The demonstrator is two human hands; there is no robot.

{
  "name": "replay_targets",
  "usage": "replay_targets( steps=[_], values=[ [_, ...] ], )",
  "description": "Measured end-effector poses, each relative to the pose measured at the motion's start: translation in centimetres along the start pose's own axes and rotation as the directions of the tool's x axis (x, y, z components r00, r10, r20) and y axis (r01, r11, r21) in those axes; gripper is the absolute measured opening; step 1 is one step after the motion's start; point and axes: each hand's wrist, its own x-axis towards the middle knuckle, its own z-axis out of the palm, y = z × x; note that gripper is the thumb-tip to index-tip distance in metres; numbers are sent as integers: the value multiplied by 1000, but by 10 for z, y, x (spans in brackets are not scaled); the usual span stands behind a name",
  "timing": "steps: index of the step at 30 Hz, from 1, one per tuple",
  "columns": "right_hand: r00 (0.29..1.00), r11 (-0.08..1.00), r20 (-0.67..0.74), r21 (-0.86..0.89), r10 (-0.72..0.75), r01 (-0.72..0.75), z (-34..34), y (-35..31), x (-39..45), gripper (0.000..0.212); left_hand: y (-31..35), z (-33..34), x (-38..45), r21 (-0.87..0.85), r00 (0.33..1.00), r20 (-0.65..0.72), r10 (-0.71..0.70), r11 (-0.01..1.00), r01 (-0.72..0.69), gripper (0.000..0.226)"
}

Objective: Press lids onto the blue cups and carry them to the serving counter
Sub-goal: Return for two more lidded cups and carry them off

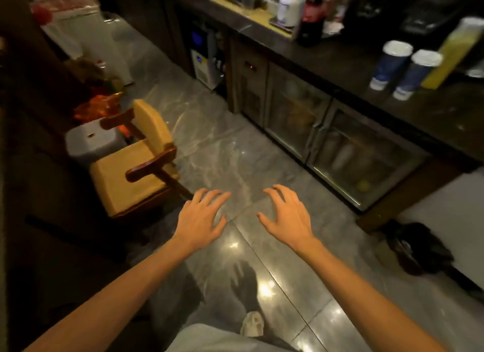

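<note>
Two blue paper cups with white lids stand side by side on the dark counter (340, 63) at the upper right: the left cup (390, 64) and the right cup (417, 74). My left hand (201, 218) and my right hand (285, 215) hover over the grey floor in the middle of the view, palms down, fingers spread, holding nothing. Both hands are far below and to the left of the cups.
A tall yellow container (453, 50) stands right of the cups; a dark bottle (311, 19) and a white jar (288, 5) stand farther along the counter. Glass-door fridges (327, 136) sit under it. A yellow wooden armchair (138, 163) and a grey stool (91, 142) stand at left. A dark bag (416, 249) lies at right.
</note>
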Motion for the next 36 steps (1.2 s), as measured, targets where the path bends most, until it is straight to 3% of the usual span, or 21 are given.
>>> replay_targets(
  steps=[8,14,29,36],
  values=[
    [976,979,-93,-31,198,-202,-36,82,19,63,55,4,114,-26,966,44,254,967,-253,65],
    [945,953,-177,-81,276,-293,-65,138,77,63,81,8,223,-43,923,-11,384,922,-384,61],
    [857,865,-257,-117,447,-487,-154,269,255,61,137,-7,514,-86,844,-41,534,840,-535,61],
    [825,849,-336,-114,455,-515,-203,327,311,62,178,-31,612,-69,764,-88,640,761,-645,60]
  ],
)
